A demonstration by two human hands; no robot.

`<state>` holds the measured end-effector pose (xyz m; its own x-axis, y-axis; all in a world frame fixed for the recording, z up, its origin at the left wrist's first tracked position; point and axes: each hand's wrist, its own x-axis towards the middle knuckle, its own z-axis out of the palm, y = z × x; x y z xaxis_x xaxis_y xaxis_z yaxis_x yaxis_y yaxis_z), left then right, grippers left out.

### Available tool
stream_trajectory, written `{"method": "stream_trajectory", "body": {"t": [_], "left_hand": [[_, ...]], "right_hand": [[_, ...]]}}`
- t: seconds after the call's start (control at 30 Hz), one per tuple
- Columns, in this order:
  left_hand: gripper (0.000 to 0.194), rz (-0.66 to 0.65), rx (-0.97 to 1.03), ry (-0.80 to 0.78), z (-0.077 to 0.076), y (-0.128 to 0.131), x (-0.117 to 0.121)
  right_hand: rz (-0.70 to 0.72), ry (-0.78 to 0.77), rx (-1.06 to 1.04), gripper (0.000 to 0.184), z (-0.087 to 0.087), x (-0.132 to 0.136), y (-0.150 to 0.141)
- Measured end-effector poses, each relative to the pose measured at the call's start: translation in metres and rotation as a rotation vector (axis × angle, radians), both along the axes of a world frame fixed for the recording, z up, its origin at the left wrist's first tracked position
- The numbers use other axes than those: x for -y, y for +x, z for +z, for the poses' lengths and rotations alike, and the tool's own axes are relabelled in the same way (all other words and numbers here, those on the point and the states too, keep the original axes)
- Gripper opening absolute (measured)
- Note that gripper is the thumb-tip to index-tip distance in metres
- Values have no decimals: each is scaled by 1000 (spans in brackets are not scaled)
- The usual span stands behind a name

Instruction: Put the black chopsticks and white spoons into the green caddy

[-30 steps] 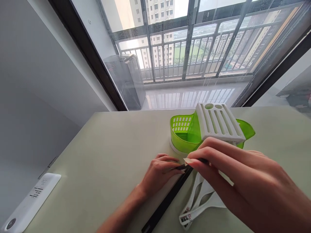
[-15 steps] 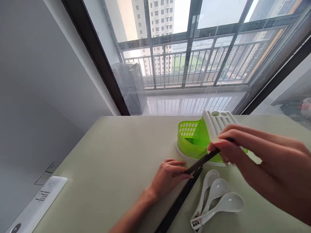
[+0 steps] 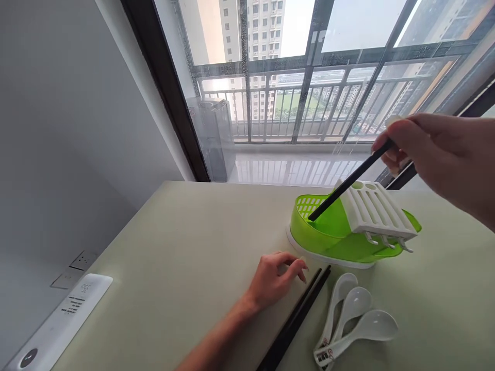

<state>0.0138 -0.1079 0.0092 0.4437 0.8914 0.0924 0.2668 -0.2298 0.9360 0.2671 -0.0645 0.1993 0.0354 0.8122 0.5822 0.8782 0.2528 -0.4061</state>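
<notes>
My right hand (image 3: 429,149) pinches a black chopstick (image 3: 351,178) near its upper end, high at the right. The chopstick slants down to the left, and its lower tip is over or inside the open left compartment of a green and white utensil caddy (image 3: 328,247). On the table, my left hand (image 3: 274,278) lies with its fingers loosely curled and apart, holding nothing. Just right of it lie more black chopsticks (image 3: 294,322), side by side, their near ends cut off by the frame. Three white spoons (image 3: 375,324) are fanned out beside these.
The caddy's white slotted top (image 3: 381,206) has round holes, and small hooks (image 3: 386,241) stick out from its side. A white power strip (image 3: 71,314) runs along the table's left edge. Behind the pale table (image 3: 193,226) stands a glass door (image 3: 309,103) onto a balcony.
My right hand has risen to the right with the chopstick, whose lower tip has moved from my left hand to the caddy. My left hand no longer touches it. The view has shifted slightly.
</notes>
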Motion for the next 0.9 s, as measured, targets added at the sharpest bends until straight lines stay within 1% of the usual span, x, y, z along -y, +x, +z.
{"method": "stream_trajectory", "body": {"t": [0.07, 0.17, 0.27, 0.33, 0.43, 0.57, 0.73, 0.9], "left_hand": [[39, 22, -3, -46, 1, 0, 0], [43, 23, -6, -72, 1, 0, -1], [45, 11, -3, -71, 0, 0, -2], [47, 7, 6, -69, -1, 0, -2], [49, 3, 17, -63, -2, 0, -2], [51, -4, 20, -55, -3, 0, -2], [50, -18, -5, -38, -3, 0, -2], [49, -29, -17, -25, -2, 0, -2]], "right_hand": [[67, -66, -42, 60, -6, -10, -4], [142, -136, -63, 63, -22, -29, 0], [195, -194, -70, 64, -38, -44, 6], [208, -223, -64, 66, -43, -49, 8], [214, -271, -56, 65, -46, -51, 9], [185, -344, -68, 56, -45, -50, 8], [188, -340, -65, 49, -46, -54, 11], [127, -374, -94, 44, -44, -58, 15]]}}
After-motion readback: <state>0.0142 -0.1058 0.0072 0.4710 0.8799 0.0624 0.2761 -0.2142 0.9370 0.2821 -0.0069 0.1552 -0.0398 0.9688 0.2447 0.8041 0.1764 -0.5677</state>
